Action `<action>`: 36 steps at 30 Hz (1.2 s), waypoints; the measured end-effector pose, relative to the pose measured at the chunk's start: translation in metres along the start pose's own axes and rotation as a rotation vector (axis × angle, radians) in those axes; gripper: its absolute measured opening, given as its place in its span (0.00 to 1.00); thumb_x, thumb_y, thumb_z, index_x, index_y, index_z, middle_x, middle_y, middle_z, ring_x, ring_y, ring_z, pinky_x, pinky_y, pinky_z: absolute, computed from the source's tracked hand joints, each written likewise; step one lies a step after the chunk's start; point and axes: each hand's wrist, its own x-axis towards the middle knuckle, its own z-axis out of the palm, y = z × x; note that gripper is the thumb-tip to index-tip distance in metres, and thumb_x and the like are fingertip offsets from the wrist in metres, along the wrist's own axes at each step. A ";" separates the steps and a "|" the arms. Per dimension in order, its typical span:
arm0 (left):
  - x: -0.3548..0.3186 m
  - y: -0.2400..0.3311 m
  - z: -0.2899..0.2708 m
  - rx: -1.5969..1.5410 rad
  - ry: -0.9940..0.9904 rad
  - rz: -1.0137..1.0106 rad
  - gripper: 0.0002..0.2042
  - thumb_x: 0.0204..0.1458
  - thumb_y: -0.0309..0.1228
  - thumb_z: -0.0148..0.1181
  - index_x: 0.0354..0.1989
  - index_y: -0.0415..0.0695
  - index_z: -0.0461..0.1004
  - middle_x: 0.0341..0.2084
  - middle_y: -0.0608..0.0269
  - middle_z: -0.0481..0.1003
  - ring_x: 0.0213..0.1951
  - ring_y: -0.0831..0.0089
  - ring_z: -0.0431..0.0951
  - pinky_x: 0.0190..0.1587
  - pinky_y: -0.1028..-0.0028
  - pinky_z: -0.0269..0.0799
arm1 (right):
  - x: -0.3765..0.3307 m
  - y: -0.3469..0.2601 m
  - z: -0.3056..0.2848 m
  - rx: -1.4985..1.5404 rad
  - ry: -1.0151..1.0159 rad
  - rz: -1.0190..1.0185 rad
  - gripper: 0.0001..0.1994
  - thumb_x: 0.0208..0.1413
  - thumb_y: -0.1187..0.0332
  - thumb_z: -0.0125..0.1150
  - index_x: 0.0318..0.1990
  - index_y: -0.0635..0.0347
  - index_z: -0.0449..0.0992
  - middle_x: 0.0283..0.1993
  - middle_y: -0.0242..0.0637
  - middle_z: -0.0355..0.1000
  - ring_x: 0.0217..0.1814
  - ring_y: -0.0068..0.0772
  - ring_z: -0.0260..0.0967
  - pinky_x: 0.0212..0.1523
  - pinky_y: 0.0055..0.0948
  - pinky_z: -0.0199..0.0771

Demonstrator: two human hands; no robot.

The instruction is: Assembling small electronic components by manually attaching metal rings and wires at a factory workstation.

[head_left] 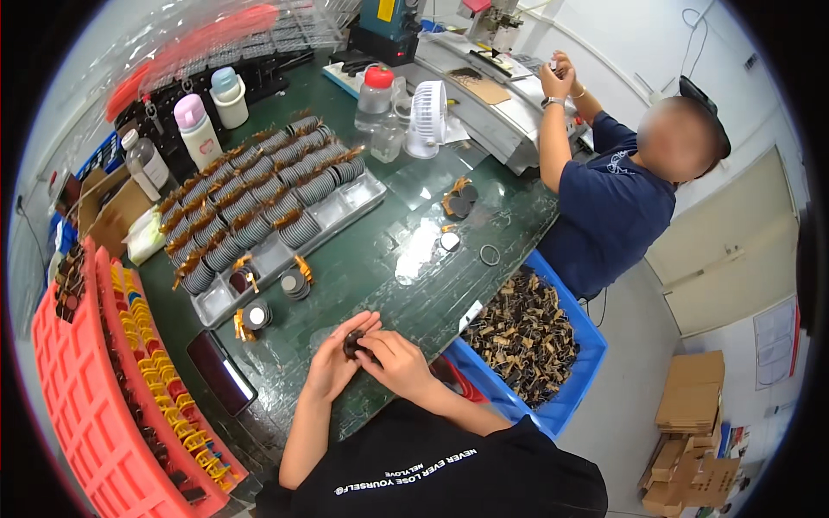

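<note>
Both my hands meet over the near edge of the green table. My left hand (330, 361) is curled around a small dark round part (352, 343), whose exact kind I cannot make out. The fingertips of my right hand (399, 366) press on the same part from the right. Beyond them, small stacks of grey discs with orange-brown tails (295, 283) stand on the table. One more stack, topped by a pale disc (256, 316), is closer to my left hand. Rows of similar discs fill a grey compartment tray (363, 192).
A phone (221, 373) and red-pink crates (95, 388) are on the left. A blue bin of small brown-black parts (596, 354) is at right, near a co-worker (617, 194) with raised hands. Bottles (197, 131) and a white fan (427, 119) stand at the back.
</note>
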 end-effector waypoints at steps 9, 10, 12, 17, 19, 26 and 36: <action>0.004 0.005 0.012 0.009 0.173 -0.086 0.20 0.59 0.30 0.46 0.59 0.37 0.58 0.60 0.46 0.60 0.61 0.57 0.63 0.58 0.56 0.66 | 0.045 -0.045 -0.078 0.388 0.125 -0.013 0.09 0.47 0.81 0.58 0.37 0.64 0.76 0.39 0.41 0.75 0.38 0.37 0.74 0.37 0.28 0.75; 0.002 0.003 0.005 0.033 0.201 -0.058 0.19 0.59 0.27 0.47 0.58 0.36 0.58 0.60 0.44 0.60 0.60 0.54 0.64 0.58 0.55 0.67 | 0.053 -0.059 -0.101 0.512 0.135 -0.070 0.10 0.46 0.85 0.55 0.36 0.65 0.76 0.37 0.42 0.75 0.38 0.36 0.75 0.37 0.27 0.75; -0.004 0.010 0.010 -0.018 0.333 -0.035 0.14 0.56 0.21 0.45 0.51 0.34 0.59 0.58 0.39 0.61 0.59 0.49 0.65 0.57 0.52 0.68 | 0.063 -0.063 -0.138 0.845 0.024 -0.480 0.11 0.41 0.86 0.49 0.33 0.67 0.75 0.31 0.39 0.74 0.35 0.36 0.73 0.29 0.30 0.76; 0.001 0.013 0.015 -0.038 0.359 -0.034 0.11 0.54 0.18 0.45 0.46 0.36 0.61 0.56 0.37 0.63 0.57 0.47 0.67 0.56 0.49 0.69 | 0.098 -0.118 -0.180 1.428 0.130 -0.646 0.08 0.51 0.73 0.65 0.40 0.57 0.78 0.45 0.37 0.70 0.45 0.35 0.68 0.41 0.23 0.78; 0.006 0.011 0.016 -0.049 0.342 -0.051 0.10 0.54 0.18 0.45 0.45 0.37 0.62 0.55 0.37 0.64 0.57 0.47 0.67 0.56 0.49 0.69 | 0.102 -0.120 -0.189 1.438 -0.028 -0.689 0.04 0.48 0.76 0.67 0.32 0.59 0.78 0.40 0.36 0.71 0.42 0.33 0.67 0.38 0.23 0.74; -0.001 0.012 0.006 -0.095 0.378 0.003 0.09 0.54 0.17 0.44 0.43 0.36 0.65 0.52 0.39 0.66 0.56 0.48 0.68 0.56 0.50 0.69 | 0.097 -0.114 -0.178 1.441 0.010 -0.725 0.07 0.44 0.79 0.68 0.30 0.60 0.77 0.38 0.39 0.71 0.39 0.35 0.67 0.37 0.24 0.75; -0.001 0.012 -0.006 0.049 0.376 0.096 0.10 0.56 0.19 0.50 0.46 0.33 0.70 0.53 0.51 0.67 0.55 0.62 0.69 0.56 0.55 0.70 | 0.092 -0.113 -0.171 1.547 0.114 -0.674 0.06 0.44 0.81 0.67 0.30 0.64 0.76 0.37 0.42 0.71 0.38 0.37 0.67 0.34 0.25 0.75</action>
